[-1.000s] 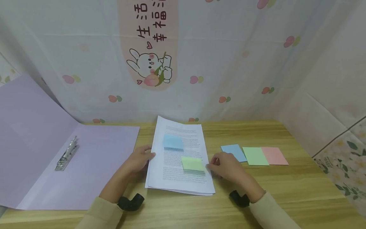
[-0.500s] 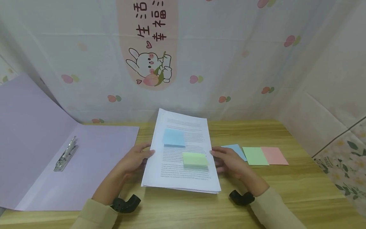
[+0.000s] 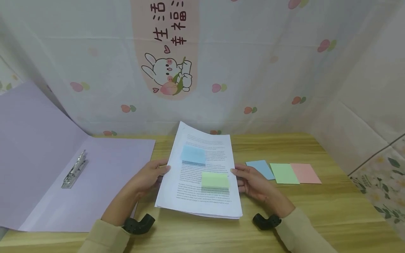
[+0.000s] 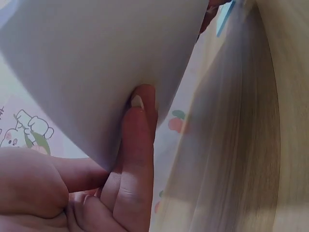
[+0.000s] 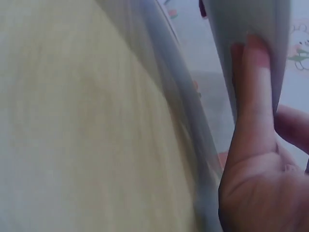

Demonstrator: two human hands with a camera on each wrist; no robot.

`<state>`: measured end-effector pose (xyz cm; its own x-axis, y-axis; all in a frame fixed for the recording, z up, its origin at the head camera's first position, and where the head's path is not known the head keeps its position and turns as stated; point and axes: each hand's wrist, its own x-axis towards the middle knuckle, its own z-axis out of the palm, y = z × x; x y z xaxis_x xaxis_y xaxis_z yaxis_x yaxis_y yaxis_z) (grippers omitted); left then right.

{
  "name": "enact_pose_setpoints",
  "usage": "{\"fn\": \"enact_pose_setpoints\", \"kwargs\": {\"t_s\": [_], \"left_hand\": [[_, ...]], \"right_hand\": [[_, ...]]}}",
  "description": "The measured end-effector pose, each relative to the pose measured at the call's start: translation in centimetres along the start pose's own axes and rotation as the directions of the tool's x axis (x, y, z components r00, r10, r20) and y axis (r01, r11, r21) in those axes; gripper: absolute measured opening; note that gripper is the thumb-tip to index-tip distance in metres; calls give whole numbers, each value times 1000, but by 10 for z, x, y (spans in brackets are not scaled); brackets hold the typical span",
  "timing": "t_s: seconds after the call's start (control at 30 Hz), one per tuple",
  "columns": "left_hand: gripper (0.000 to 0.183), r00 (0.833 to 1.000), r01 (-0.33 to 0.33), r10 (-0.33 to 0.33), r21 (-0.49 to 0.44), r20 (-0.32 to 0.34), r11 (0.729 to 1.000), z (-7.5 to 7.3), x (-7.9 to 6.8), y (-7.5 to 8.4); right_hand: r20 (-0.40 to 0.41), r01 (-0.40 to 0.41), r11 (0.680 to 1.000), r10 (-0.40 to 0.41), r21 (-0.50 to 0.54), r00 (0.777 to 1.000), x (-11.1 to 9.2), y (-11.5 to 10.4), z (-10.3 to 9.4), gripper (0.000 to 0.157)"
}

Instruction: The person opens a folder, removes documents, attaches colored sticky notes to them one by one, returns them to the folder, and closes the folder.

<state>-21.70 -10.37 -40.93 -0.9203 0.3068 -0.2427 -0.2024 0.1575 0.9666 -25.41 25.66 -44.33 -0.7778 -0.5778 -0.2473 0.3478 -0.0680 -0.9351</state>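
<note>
A stack of printed paper (image 3: 196, 196) is held above the table between both hands. My left hand (image 3: 148, 177) grips its left edge, thumb on top; in the left wrist view the fingers (image 4: 137, 154) lie under the sheets. On the opposite edge my right hand (image 3: 254, 182) pinches the stack the same way, and in the right wrist view its fingers (image 5: 256, 92) press against the underside. A blue sticky note (image 3: 193, 155) lies on the upper left of the top page. Lower down, toward the right edge, is a green sticky note (image 3: 215, 180).
An open lilac folder (image 3: 117, 182) with a metal clip (image 3: 74, 170) lies at the left, its cover raised. Right of the hands, blue (image 3: 261, 169), green (image 3: 284, 173) and pink sticky notes (image 3: 306, 173) lie on the wooden table (image 3: 316, 211). A printed curtain (image 3: 253, 70) hangs behind.
The right hand has gone from touching the stack's edge with curled fingers to gripping it, fingers beneath. The paper stack has lifted and then dipped slightly toward the table.
</note>
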Motion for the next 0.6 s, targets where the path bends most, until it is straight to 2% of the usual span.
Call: {"fn": "enact_pose_setpoints", "kwargs": {"t_s": [0.17,0.27,0.33,0.4,0.43,0.5,0.53,0.6], "left_hand": [[46,1000,2,0,64,-21,998,2,-6,-4],[47,998,18,-10,129,-67,991,2,-12,-6],[51,995,5,14,192,-94,981,-2,-18,-6],[54,990,-10,50,283,-133,959,-10,-27,-6],[55,984,-14,75,352,-159,936,-15,-33,-6],[56,969,-8,127,492,-211,871,-28,-47,-9],[56,959,8,153,559,-240,829,-35,-54,-10],[58,933,51,210,684,-292,727,-49,-67,-15]], "right_hand": [[-24,34,997,-36,-70,999,2,7,-2,59],[-50,54,995,-58,-81,997,3,10,-2,58],[-47,69,994,-73,-81,996,3,11,-2,56],[-24,82,994,-84,-79,996,3,12,-3,55],[-6,86,993,-87,-76,996,3,12,-3,55],[25,92,993,-91,-80,996,3,13,-4,54],[32,95,992,-92,-80,995,3,13,-4,53],[36,105,991,-103,-88,994,3,12,-6,53]]}}
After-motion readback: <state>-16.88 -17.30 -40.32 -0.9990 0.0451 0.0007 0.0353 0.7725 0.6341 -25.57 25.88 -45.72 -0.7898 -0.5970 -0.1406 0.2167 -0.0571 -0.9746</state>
